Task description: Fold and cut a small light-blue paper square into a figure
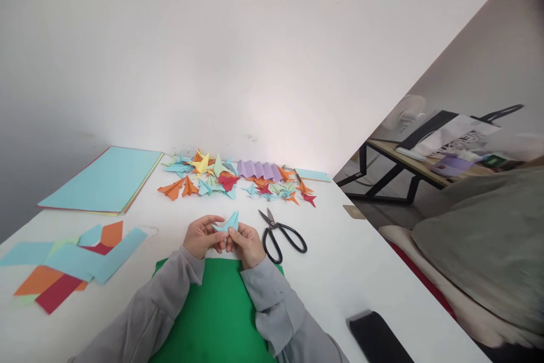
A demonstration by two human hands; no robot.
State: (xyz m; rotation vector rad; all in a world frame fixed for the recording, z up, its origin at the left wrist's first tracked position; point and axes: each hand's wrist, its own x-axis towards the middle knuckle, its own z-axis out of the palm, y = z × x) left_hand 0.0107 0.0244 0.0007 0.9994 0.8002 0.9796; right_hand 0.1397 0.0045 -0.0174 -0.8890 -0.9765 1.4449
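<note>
A light blue folded paper figure [232, 222] with pointed tips is held up between my two hands, above the far edge of a green sheet [216, 306]. My left hand [203, 236] pinches its left side with thumb and fingers. On the other side, my right hand [247, 243] grips its lower right part, thumb in front. Fingers cover the underside of the figure. Black-handled scissors [274, 227] lie just right of my right hand, blades slightly apart and pointing away.
Folded paper figures [204, 166] in several colours lie along the wall, beside a pleated purple paper [259, 170]. Cut paper pieces [76, 261] and a stack of coloured sheets [106, 179] are at left. A black phone-like object [378, 337] lies front right.
</note>
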